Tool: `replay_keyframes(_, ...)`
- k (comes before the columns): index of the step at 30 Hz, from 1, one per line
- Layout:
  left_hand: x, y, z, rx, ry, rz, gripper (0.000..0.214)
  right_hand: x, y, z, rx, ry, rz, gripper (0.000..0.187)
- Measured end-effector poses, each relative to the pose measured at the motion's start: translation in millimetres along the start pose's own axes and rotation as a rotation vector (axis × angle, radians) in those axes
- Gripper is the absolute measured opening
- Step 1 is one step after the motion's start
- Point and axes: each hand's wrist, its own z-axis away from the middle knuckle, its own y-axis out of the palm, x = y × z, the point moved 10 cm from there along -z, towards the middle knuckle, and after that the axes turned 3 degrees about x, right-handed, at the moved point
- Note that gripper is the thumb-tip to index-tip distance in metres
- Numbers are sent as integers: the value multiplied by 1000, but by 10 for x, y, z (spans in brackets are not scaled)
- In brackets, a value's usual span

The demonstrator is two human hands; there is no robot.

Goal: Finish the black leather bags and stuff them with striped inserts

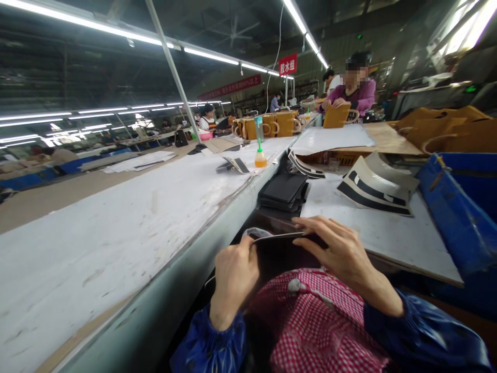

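Observation:
Close to my lap, a dark flat panel (281, 254) with a thin pale upper edge is held up between both hands. My left hand (236, 274) is closed around its left end, with the fingers mostly hidden behind it. At the opposite end my right hand (337, 249) pinches the top edge between thumb and fingers. A bit of clear plastic (254, 232) shows beside the left fingers. Just beyond the panel lies a stack of black rectangular pieces (285, 189). What the panel belongs to cannot be made out.
A long white-covered table (128, 228) runs along my left, bearing a glue bottle (260, 157) and tan bags (285, 124). Curved pale sheets with black strips (375, 189) lie on the right board, beside a blue bin (458, 202). A person in purple (367, 96) handles a tan bag ahead.

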Motion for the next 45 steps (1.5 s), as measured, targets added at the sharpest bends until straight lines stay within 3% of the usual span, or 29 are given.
replay_keyframes(5, 151, -190, 75, -83, -17, 27, 20, -456, -217, 260, -195, 275, -142, 24)
replay_keyframes(7, 154, -236, 90, -114, -14, 44, 20, -476, -193, 289, -190, 293, -163, 18)
replay_keyframes(10, 113, -285, 111, -170, 19, 98, 19, -450, -118, 263, -167, 291, -209, 29)
replay_keyframes(14, 21, -381, 182, -254, 112, 196, 19, -552, -175, 285, -310, 355, -264, 37)
replay_keyframes(19, -120, -528, 299, -215, 259, 355, 18, -823, 47, 402, -158, 635, -601, 44)
replay_keyframes(24, -216, -646, 361, -144, 353, 523, 16, -923, 101, 547, -182, 863, -871, 40)
replay_keyframes(35, -159, -629, 396, -136, 366, 648, 17, -865, 61, 531, -196, 931, -959, 36)
replay_keyframes(45, -178, -544, 354, -34, 423, 741, 27, -839, -18, 518, -273, 982, -959, 35)
